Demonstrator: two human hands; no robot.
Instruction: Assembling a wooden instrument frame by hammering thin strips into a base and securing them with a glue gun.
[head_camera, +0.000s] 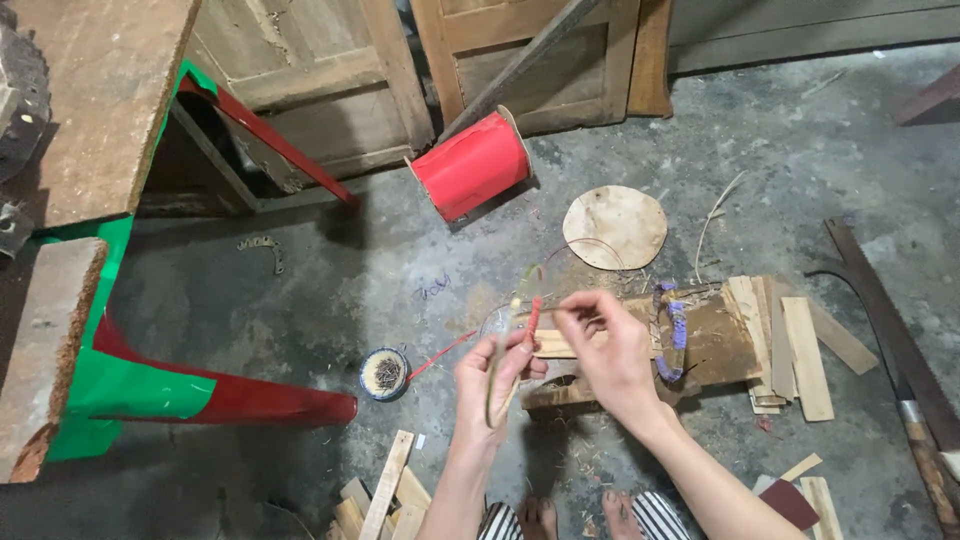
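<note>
A person sits low over a concrete floor (330, 290), seen from their own head, both bare forearms raised in front of the knees. The left hand (490, 385) has its fingers (515, 355) closed around a thin, pale strip of bamboo-like material (503, 345), held upright so its top end stands free above the fingertips. The right hand (610, 350) has thumb and forefinger pinched together just beside that strip, on a red cord (535, 312) lying against it, apparently to keep it taut. From below the left fingers the cord trails down to a small round tin (385, 373) on the floor. Beyond the fingertips lie a large red spool (472, 165) and a flat round disc (614, 226). Under the right hand sits a wooden block (715, 345), with cut wooden slats (790, 350) stacked beside it, within reach.
</note>
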